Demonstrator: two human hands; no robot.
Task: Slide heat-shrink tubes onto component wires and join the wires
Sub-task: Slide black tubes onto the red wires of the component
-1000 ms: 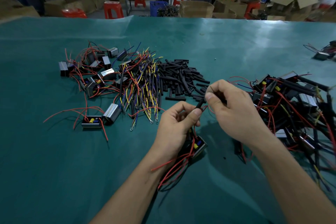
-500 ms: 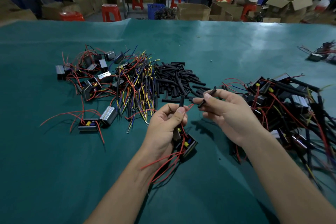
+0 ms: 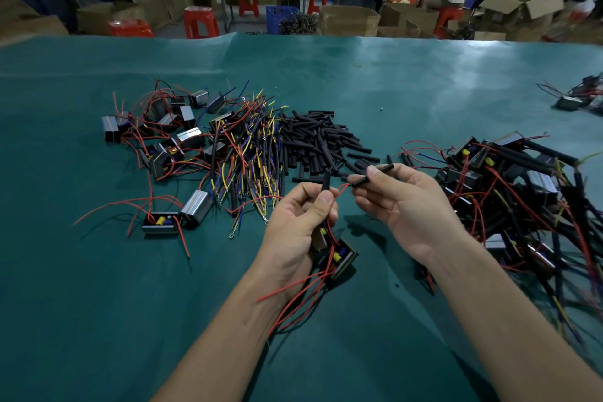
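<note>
1. The left hand (image 3: 298, 225) is pinching an upright black heat-shrink tube (image 3: 325, 180) between thumb and forefinger, while its curled fingers are gripping a small black component (image 3: 339, 259) trailing red wires (image 3: 295, 300).
2. The right hand (image 3: 408, 206) is pinching a second tube (image 3: 372, 175) lying sideways, its end sitting at a red wire tip (image 3: 342, 188).
3. Both hands are hovering over the green tabletop (image 3: 98, 303), nearer its front edge, just in front of the loose tube pile (image 3: 321, 142).
</note>
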